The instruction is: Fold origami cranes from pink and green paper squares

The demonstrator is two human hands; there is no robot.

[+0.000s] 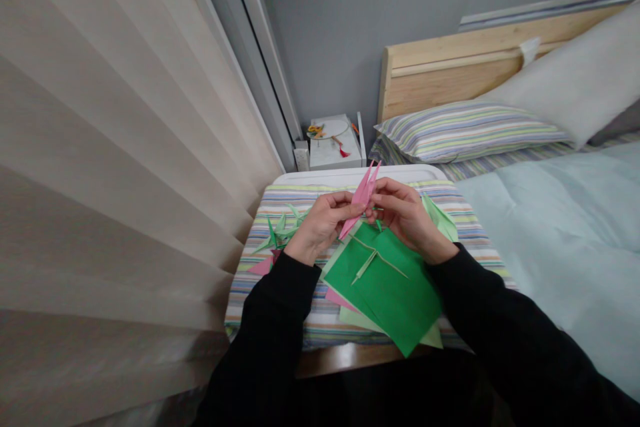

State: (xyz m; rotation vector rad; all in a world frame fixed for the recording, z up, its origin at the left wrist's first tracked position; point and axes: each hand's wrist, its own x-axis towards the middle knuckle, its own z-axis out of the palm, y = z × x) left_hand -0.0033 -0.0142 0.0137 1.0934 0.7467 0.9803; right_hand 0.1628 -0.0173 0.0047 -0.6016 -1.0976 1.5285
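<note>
A pink folded paper piece [364,191] with narrow pointed tips is held up between both hands, above the striped cloth. My left hand [327,220] pinches its lower left side. My right hand [403,213] closes its fingers on the right side of the same piece. Below them lie green paper sheets [400,293], with pink and pale green sheets showing under their edges. A thin pale green folded strip figure [367,263] rests on top. Several folded green paper shapes [283,230] lie left of my left hand, beside a pink one [261,267].
The striped cloth [310,330] covers a small white-edged table [320,177]. A light green folded paper [440,217] lies at its right. Behind stands a white stand [330,159] with small items. A curtain [125,180] hangs left; a bed [545,213] is right.
</note>
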